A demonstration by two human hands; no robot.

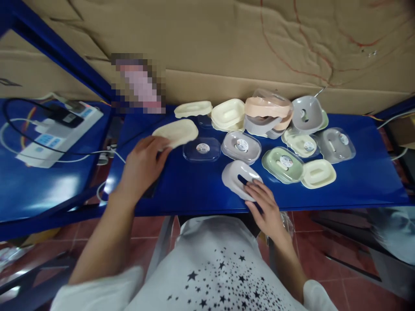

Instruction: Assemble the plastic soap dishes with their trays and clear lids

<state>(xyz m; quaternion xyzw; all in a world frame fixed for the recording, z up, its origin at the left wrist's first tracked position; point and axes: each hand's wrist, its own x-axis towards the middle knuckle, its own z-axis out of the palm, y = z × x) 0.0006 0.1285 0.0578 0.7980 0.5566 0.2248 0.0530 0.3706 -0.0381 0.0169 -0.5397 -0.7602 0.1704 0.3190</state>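
My left hand (145, 162) pinches the near left edge of a cream oval tray (177, 132) above the table's left part. At the front edge, my right hand (263, 203) grips the right side of a pale grey dish (234, 178) with a slot in it. Behind the grey dish sits a lidded grey soap box (241, 147) with a round sticker. A clear lid (201, 150) lies left of that box. To the right are a lidded green box (283, 164) and a small cream dish (318, 173).
Along the cardboard wall (207, 82) stand cream dishes (228, 114), stacked peach dishes (267, 107) and a grey dish (307, 113). A lidded grey box (337, 144) is at right. A power strip (60, 134) with cables lies far left.
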